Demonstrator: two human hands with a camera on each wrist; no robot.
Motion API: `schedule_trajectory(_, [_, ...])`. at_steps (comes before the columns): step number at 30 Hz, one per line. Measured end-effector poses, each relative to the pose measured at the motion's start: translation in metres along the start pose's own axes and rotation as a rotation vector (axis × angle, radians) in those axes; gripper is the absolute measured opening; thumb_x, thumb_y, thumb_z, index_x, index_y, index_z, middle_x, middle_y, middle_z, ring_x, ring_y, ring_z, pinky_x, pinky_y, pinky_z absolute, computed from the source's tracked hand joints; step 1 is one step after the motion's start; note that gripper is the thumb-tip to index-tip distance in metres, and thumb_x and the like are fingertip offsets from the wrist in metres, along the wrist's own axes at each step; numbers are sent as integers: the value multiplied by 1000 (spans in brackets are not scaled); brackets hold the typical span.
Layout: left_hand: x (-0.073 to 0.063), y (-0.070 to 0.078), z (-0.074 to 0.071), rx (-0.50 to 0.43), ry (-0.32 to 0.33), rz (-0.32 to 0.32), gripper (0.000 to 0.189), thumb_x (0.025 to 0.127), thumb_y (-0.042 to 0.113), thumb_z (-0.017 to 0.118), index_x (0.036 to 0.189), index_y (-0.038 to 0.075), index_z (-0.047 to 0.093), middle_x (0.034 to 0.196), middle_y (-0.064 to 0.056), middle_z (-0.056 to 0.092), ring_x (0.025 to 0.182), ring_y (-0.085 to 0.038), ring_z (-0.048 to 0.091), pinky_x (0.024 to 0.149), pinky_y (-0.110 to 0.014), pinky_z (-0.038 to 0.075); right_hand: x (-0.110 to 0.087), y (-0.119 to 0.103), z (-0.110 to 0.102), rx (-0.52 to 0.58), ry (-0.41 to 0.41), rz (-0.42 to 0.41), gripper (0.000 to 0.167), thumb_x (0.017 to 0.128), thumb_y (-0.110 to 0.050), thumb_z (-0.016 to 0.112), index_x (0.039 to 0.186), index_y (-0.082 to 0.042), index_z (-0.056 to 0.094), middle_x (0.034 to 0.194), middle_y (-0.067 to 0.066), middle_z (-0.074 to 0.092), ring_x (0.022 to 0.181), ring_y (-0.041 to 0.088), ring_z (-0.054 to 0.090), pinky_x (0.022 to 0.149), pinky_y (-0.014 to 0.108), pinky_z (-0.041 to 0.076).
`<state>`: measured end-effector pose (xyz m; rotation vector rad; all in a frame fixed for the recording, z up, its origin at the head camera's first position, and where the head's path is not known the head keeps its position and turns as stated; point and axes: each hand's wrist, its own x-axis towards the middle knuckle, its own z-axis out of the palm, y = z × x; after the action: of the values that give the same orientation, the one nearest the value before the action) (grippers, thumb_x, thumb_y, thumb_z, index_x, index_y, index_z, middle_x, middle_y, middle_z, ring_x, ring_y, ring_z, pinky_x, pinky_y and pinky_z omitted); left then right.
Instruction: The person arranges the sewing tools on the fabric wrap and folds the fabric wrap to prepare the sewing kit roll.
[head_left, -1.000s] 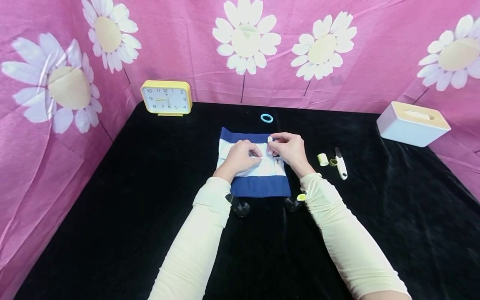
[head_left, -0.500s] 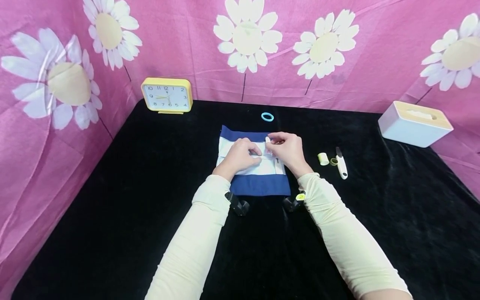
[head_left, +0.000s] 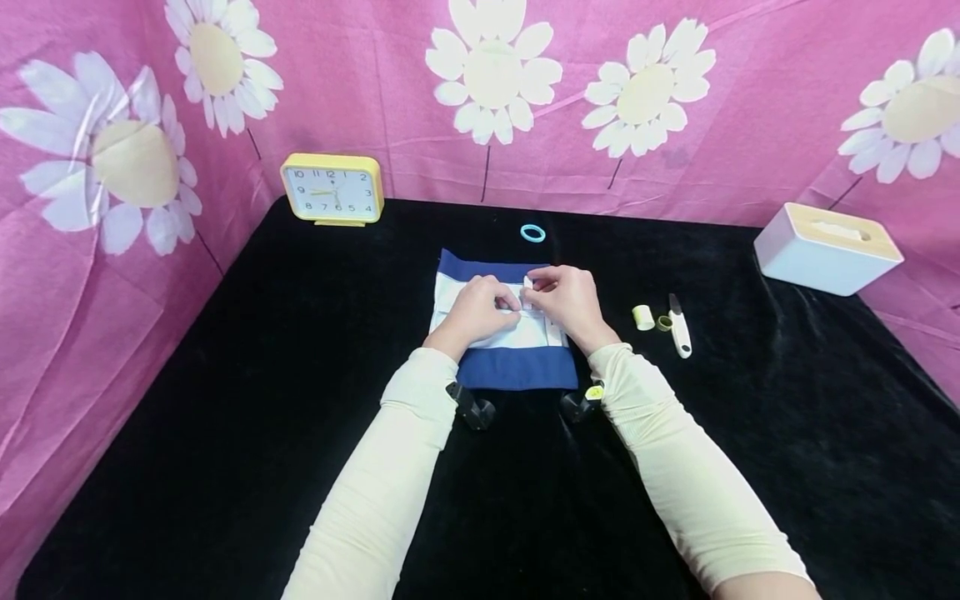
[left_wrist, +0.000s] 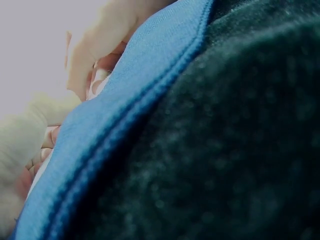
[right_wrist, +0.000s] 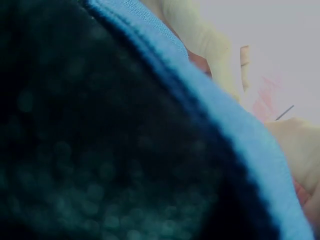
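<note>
A white cloth with navy bands [head_left: 517, 368] lies on the black table cover. My left hand [head_left: 474, 312] rests on its white middle, thumb and forefinger bent together at what looks like a fold of the cloth. In my right hand [head_left: 567, 300] I pinch a small white strip [head_left: 528, 287], standing near upright close to the left fingertips. A thin dark line [right_wrist: 285, 112] shows on the white in the right wrist view; its kind is unclear. Both wrist views are partly covered by the blurred navy edge, and the fingertips are mostly hidden there.
Right of the cloth lie a pale yellow thread spool [head_left: 643, 317], a small olive ring [head_left: 663, 323] and a white-handled tool with a dark blade [head_left: 679, 327]. Behind are a light blue ring [head_left: 532, 233], a yellow clock [head_left: 333, 189] and a tissue box [head_left: 827, 248].
My right hand has shifted a little to the left with the white strip, toward the left fingers, and now covers a dark mark on the cloth. The left hand is almost still.
</note>
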<state>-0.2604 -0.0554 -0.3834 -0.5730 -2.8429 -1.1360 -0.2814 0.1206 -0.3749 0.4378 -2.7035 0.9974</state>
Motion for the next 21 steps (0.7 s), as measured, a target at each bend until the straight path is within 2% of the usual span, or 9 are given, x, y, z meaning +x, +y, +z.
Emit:
schedule_trajectory(2, [0,0,0,-4,-3,-6,14,86,16,73,96,9,80,92,-8,66,97,-24,54,87,-36,44,0,0,0,-10,-5,-5,24,84,-15,76,105,-4,79,88,13,77,83,26,73,73,38,56])
schedule_trajectory(7, [-1,1,1,9,-2,-16,15,86,16,73,97,9,80,92,-8,66,96,-23,54,86,-36,44,0,0,-2,9,-36,8,24,84,-10,71,107,-3,78,89,13,77,82,24,73,69,31,53])
schedule_trajectory(14, [-1,2,0,15,-4,-22,15,86,17,73,97,10,80,91,-7,64,96,-23,53,85,-34,43,3,1,-5,79,-89,64,31,86,-9,74,116,-2,75,97,15,77,88,26,74,69,25,54])
schedule_trajectory(21, [0,2,1,39,12,-3,13,84,17,74,95,10,80,90,-6,64,93,-23,54,83,-34,43,5,2,-6,56,-139,68,34,86,-10,73,119,-4,74,93,15,76,83,24,71,64,20,47])
